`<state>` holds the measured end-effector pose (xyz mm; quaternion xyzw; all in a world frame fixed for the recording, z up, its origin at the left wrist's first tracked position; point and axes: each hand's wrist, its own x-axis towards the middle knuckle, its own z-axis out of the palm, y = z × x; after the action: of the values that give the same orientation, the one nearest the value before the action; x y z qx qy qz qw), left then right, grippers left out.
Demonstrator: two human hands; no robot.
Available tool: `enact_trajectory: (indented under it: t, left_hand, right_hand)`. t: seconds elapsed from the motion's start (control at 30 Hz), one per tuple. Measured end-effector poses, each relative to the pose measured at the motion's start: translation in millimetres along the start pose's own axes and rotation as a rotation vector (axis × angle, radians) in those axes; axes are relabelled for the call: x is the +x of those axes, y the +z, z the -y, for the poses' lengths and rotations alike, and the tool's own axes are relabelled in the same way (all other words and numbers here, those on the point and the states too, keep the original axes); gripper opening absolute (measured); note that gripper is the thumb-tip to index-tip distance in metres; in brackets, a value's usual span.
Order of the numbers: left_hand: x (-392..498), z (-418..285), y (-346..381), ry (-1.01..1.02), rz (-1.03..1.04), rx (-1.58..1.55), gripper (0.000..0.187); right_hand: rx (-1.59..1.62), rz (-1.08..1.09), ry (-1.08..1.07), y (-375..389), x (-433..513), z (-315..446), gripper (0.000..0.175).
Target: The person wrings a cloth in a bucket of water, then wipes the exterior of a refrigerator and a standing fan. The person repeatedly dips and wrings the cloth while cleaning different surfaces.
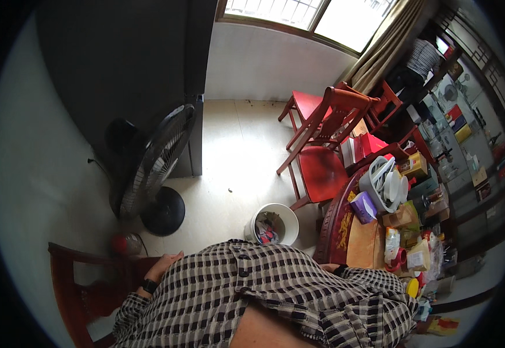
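Note:
My left hand (168, 263), with a dark watch on its wrist, rests low at the left of my checked shirt (217, 287), near a red wooden chair (63, 287). Its fingers are partly hidden, and nothing shows in it. At the right side of the shirt, only a small part of my right hand (330, 267) shows, beside the rim of a round carved table (331, 230). Its fingers are hidden by the shirt. A white bucket (290, 226) holding crumpled waste stands on the floor before me.
A black fan (157, 161) stands left by a dark cabinet (117, 56). Red chairs (322, 169) surround the table, which bears a grey basin (370, 187) of dishes, a purple tissue box (364, 207) and packages. A person in a striped top (424, 56) is at the far right.

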<state>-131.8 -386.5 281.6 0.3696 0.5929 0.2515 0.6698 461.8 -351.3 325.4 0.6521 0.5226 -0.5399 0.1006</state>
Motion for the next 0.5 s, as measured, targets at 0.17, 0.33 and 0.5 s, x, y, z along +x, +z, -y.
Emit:
enact_trajectory:
  t: [0.17,0.33,0.5]
  left_hand:
    - [22.3,49.9,-7.1,-0.033,-0.055,0.209,0.024]
    - [60.7,110.0,-15.3,0.042,-0.214,0.662,0.023]
    - [68.9,112.4,-20.9,0.454,-0.504,1.082,0.021]
  right_hand:
    - [0.067,-0.034,0.049,20.8,-13.9,-13.5,0.034]
    - [0.090,-0.051,0.075,30.5,-21.9,-19.6,0.034]
    - [-0.066,-0.066,-0.056,20.3,-14.0,0.2,0.034]
